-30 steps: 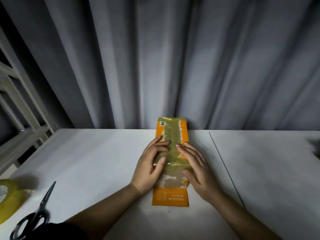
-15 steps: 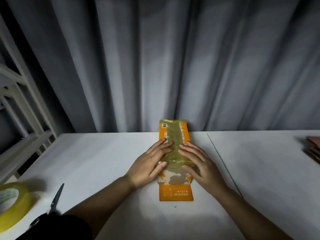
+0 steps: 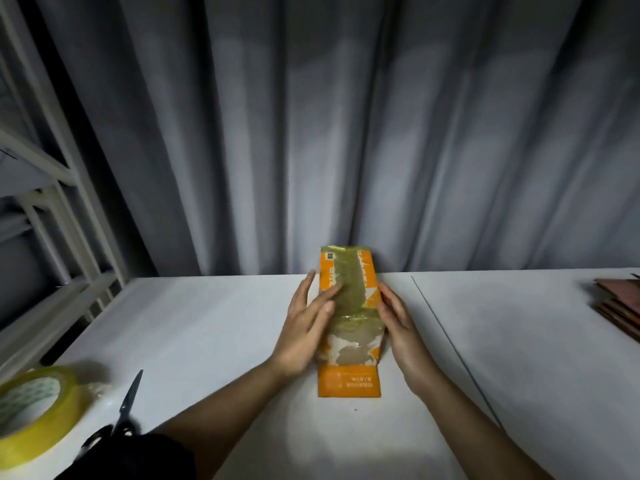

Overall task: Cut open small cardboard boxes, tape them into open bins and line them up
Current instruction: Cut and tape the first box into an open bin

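Both hands lie flat along a long orange box [image 3: 349,382] in the middle of the white table [image 3: 207,323]. The left hand [image 3: 304,327] rests on the box's left side, fingers straight, with the thumb laid across the taped top; the right hand [image 3: 401,327] presses its straight fingers against the right side. Neither hand curls round anything; the fingers are stretched out and bear on the cardboard from both sides.

The box lies lengthwise, its far end close to the table's back edge, by the curtain, its near end pointing at the person. A glossy, wrinkled strip of yellowish tape [image 3: 348,292] runs down its top. Nearer the person the orange print is torn away, leaving rough brown patches, and a smooth orange flap lies flat on the table at the near end.

There is bare tabletop on either side of the box and in front of it. A thin seam [image 3: 446,337] runs across the tabletop just right of the right hand. Toward the near left corner sit a roll of yellow tape [image 3: 38,414] and, just beside it, scissors [image 3: 128,407] with the blade pointing away, the handles half hidden by a dark sleeve [image 3: 138,455]. At the right edge lies a stack of flat brown cardboard [image 3: 620,306], well apart from the hands. Grey pleated curtain [image 3: 346,133] hangs behind the table, and a white metal rack [image 3: 52,202] stands off its left side.
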